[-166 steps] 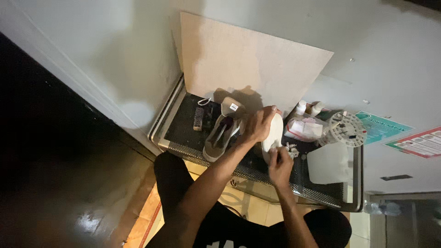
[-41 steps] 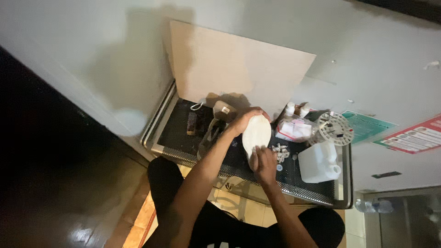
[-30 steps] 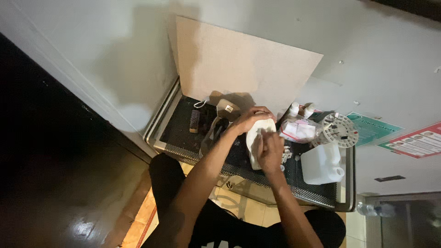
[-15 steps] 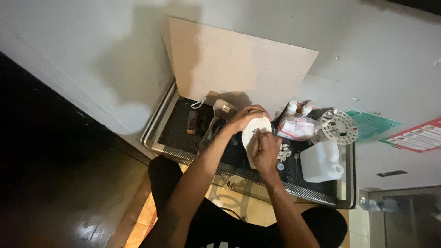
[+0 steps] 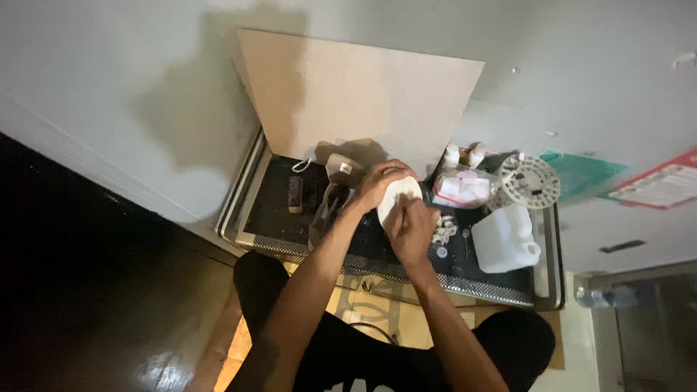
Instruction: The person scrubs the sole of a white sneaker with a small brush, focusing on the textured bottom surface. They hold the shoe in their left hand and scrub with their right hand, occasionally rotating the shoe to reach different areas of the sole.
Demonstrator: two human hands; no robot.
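Nearest the camera: person's dark-clothed legs, both forearms reaching up over a dark mesh-topped desk [image 5: 290,218] with a metal rim. Right hand [image 5: 411,231] sits on the near side of a white shoe [image 5: 397,199], fingers pinched narrow against its surface, apparently pressing or rubbing; what is in the pinch, if anything, is too small to tell. Left hand [image 5: 379,181] wraps around the far upper side of the white shoe, fingers curled holding it, likely to steady it off the desk so the other hand can work on it. The shoe is held between both hands, above the middle of the desk.

Just left of the hands, a grey shoe [image 5: 326,210] lies on the mesh, and a dark brush [image 5: 295,194] beyond it. Right of the hands: small white bits [image 5: 443,232], a white plastic jug [image 5: 502,239], a clear bag [image 5: 462,190], two small bottles [image 5: 463,154], a round white perforated disc [image 5: 531,181]. Farthest back, a cardboard sheet [image 5: 363,94] leans against the wall, probably as a backdrop or splash guard.
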